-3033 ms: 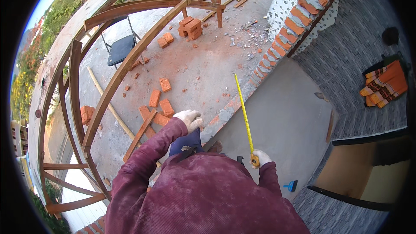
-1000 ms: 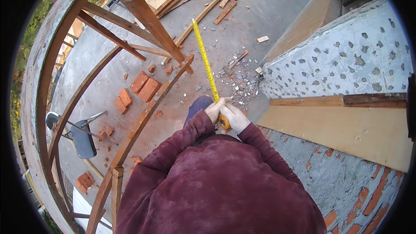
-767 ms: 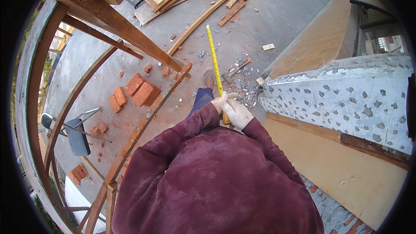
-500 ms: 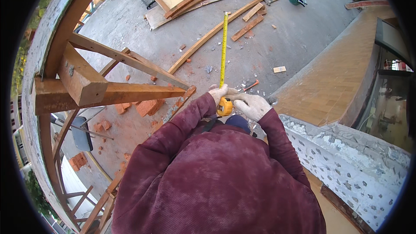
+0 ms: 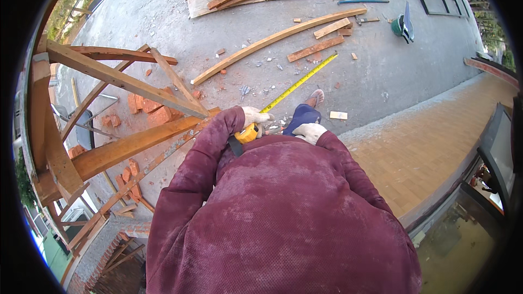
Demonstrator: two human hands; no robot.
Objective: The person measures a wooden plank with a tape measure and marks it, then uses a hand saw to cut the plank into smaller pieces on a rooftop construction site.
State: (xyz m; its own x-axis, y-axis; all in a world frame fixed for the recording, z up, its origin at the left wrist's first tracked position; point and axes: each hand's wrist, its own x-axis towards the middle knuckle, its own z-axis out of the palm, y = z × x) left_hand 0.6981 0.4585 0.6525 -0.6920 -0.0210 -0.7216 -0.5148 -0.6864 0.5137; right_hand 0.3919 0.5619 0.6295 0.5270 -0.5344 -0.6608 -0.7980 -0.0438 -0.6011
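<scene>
A yellow tape measure (image 5: 248, 134) is gripped in my left hand (image 5: 254, 115), which wears a whitish work glove. From it the yellow tape blade (image 5: 298, 84) runs out over the floor, up and to the right, ending near a short wooden piece (image 5: 316, 48). My right hand (image 5: 311, 132), gloved too, lies on my dark blue trouser leg (image 5: 304, 116) with no tool seen in it; its fingertips show only in part. A sandalled foot (image 5: 316, 96) stands just beyond that knee.
Timber framing (image 5: 136, 144) stands close on my left, with broken bricks (image 5: 148, 106) beside it. Ahead lie a long wooden beam (image 5: 272, 40), a hammer (image 5: 366, 20), a green bucket (image 5: 400, 28) and panels. A tiled ledge (image 5: 430, 147) borders the right.
My body and view have turned and moved forward. My right hand has left the tape measure and come down onto my leg. The blade has swung from upright to slanting right.
</scene>
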